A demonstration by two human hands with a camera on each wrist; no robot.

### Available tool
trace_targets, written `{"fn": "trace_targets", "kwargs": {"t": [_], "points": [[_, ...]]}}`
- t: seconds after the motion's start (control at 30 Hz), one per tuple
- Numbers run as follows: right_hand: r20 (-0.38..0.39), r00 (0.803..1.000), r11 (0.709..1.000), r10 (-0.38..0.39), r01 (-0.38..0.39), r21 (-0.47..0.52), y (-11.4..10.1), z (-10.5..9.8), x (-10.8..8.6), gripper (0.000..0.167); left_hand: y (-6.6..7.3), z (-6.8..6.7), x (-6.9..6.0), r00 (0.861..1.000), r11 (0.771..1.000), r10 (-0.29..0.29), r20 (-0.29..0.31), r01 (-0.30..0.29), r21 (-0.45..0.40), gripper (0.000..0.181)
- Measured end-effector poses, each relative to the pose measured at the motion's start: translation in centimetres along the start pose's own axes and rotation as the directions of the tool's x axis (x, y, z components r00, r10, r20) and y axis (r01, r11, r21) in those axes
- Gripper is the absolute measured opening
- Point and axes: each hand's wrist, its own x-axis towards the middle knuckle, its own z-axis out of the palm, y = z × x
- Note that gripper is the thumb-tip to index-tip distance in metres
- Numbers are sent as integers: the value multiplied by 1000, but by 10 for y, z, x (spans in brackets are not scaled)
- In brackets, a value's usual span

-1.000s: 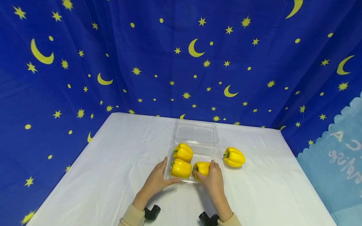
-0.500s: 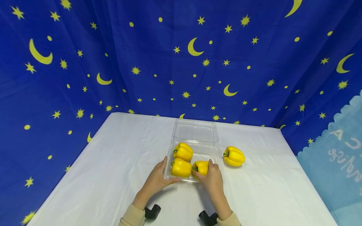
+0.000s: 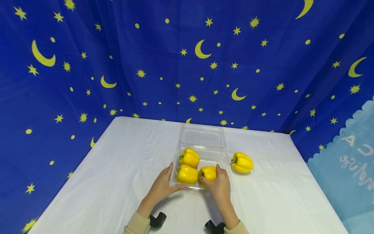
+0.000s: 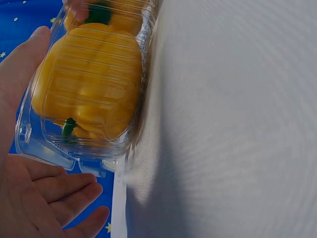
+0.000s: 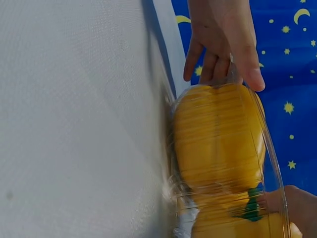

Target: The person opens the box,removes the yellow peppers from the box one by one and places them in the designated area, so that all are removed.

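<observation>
Two yellow peppers (image 3: 187, 174) lie in the left part of a clear plastic container (image 3: 211, 159), one behind the other. The left hand (image 3: 159, 186) is at the container's front left corner, its thumb along the front wall. Its fingers look extended in the left wrist view (image 4: 29, 196). At the front right inside the container, the right hand (image 3: 219, 187) pinches a third yellow pepper (image 3: 208, 173) between thumb and fingers; its underside is hidden. In the right wrist view, part of the right hand (image 5: 292, 204) shows behind the clear wall.
The container's hinged lid (image 3: 201, 136) lies folded back, away from the hands. Another yellow pepper (image 3: 242, 162) rests on the white table (image 3: 117, 169), right of the container. Blue star-patterned cloth (image 3: 163, 65) hangs behind. Black devices (image 3: 157, 220) sit under the wrists.
</observation>
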Motion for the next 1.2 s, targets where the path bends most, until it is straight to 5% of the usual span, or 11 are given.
{"fn": "trace_targets", "kwargs": {"t": [0.87,1.2], "points": [[-179,982,990,-55,77,117,-6,-7,4,67,-1,0,0,1000,1000,1,-7,-1,3,114],[-182,982,987,-44,70,143,-8,-16,7,69,0,0,0,1000,1000,9,-13,-9,-7,113]]}}
